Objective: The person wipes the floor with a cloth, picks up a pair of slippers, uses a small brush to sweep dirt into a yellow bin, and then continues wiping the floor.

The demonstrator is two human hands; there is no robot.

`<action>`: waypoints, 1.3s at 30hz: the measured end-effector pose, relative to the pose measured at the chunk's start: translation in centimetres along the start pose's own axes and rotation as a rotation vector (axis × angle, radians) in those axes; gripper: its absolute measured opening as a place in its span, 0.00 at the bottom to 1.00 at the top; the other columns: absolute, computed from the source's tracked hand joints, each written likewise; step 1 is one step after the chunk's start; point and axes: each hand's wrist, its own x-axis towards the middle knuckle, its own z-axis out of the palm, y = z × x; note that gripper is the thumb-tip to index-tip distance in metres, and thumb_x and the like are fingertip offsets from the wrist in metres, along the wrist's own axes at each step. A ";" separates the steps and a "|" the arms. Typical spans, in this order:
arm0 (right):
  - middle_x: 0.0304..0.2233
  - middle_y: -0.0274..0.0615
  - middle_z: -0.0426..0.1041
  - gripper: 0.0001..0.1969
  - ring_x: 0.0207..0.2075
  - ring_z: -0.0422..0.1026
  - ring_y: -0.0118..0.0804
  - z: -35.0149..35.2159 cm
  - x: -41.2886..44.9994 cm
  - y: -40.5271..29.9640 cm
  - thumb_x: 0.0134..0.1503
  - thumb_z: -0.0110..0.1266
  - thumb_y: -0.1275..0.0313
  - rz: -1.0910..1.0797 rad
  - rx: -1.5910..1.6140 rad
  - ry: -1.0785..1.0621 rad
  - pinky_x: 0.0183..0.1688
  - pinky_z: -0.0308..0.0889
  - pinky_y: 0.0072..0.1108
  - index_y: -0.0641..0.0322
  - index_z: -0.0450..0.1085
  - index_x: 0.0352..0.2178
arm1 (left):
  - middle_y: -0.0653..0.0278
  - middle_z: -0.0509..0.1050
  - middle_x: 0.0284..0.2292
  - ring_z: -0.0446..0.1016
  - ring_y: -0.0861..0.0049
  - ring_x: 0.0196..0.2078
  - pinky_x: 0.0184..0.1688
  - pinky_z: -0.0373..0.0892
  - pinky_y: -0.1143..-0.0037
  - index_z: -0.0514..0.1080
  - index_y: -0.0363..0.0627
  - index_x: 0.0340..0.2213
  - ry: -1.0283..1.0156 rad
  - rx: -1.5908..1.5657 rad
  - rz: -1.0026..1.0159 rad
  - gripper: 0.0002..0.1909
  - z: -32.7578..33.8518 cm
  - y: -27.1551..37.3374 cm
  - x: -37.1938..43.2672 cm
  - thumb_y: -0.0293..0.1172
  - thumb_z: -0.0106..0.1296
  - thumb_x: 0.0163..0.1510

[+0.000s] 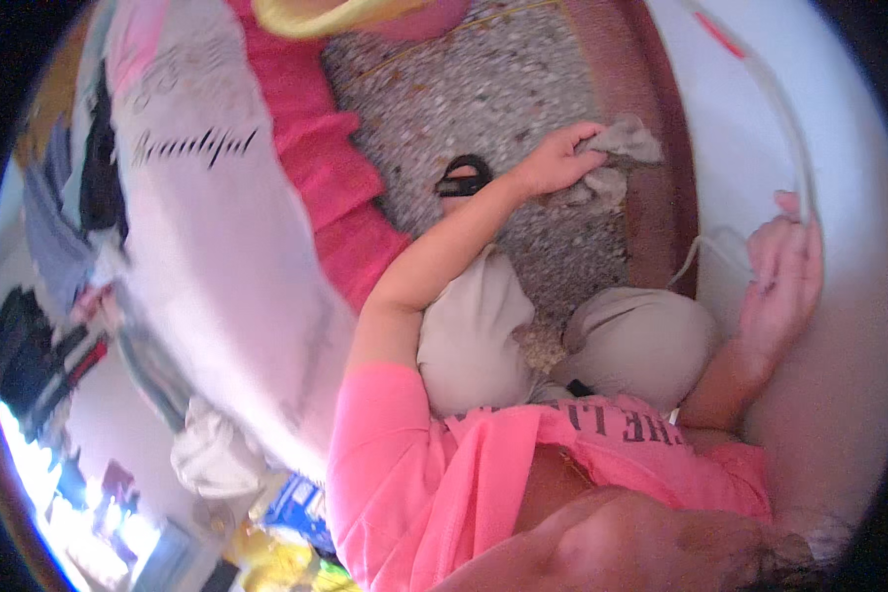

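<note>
My left hand [566,159] is closed on a crumpled grey cloth [625,140], over the edge of the speckled floor and a reddish-brown border strip. My right hand [783,266] is farther right, in front of a white wall or panel, with its fingers around a pale cord or tube [795,140]. That cord curves up to the top edge and has a red section on it. A thinner pale cord [692,251] loops left from beside the right hand. The two hands are well apart. Blur hides the finer finger detail.
Left of me lies a bed or padded surface with a printed white cover [214,200] and red ruffled edge [340,170]. A yellow-rimmed pink basin [429,18] is at the top. My knees are bent below the hands, near a black sandal [465,177]. Clothes and bags fill the lower left.
</note>
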 end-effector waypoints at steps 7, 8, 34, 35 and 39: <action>0.14 0.25 0.49 0.15 0.17 0.45 0.17 0.2 -0.8 1.3 0.60 0.34 0.71 -0.022 0.088 0.037 0.21 0.44 0.12 0.73 0.62 0.41 | 0.62 0.67 0.42 0.67 0.71 0.43 0.43 0.65 0.73 0.60 0.43 0.47 0.476 -0.532 -0.217 0.22 -8.4 -3.5 -13.8 0.28 0.44 0.48; 0.15 0.25 0.49 0.15 0.17 0.45 0.17 0.6 -1.0 1.7 0.60 0.34 0.71 -0.026 0.079 0.012 0.21 0.44 0.12 0.72 0.63 0.41 | 0.61 0.67 0.43 0.67 0.68 0.44 0.44 0.65 0.70 0.59 0.44 0.48 0.569 -0.609 -0.193 0.23 -9.8 -5.0 -17.1 0.28 0.43 0.48; 0.16 0.23 0.51 0.15 0.18 0.48 0.15 4.6 -3.8 2.6 0.60 0.38 0.65 0.089 -0.547 -0.170 0.21 0.43 0.10 0.61 0.64 0.43 | 0.52 0.67 0.40 0.64 0.56 0.40 0.42 0.62 0.66 0.67 0.43 0.41 0.895 0.763 0.080 0.22 -10.6 -17.2 -13.3 0.26 0.52 0.39; 0.16 0.23 0.51 0.15 0.18 0.48 0.15 4.4 -3.7 2.9 0.60 0.38 0.65 0.094 -0.547 -0.164 0.21 0.43 0.10 0.61 0.64 0.43 | 0.51 0.68 0.38 0.65 0.56 0.38 0.42 0.62 0.68 0.67 0.41 0.40 1.099 0.726 0.080 0.20 -11.9 -17.9 -15.2 0.26 0.51 0.40; 0.17 0.23 0.51 0.14 0.18 0.47 0.15 3.4 -3.1 3.8 0.60 0.38 0.66 0.115 -0.562 -0.147 0.21 0.43 0.11 0.60 0.64 0.43 | 0.47 0.71 0.38 0.68 0.57 0.42 0.47 0.60 0.69 0.66 0.34 0.41 1.583 0.580 -0.190 0.17 -21.0 -26.8 -25.2 0.32 0.42 0.52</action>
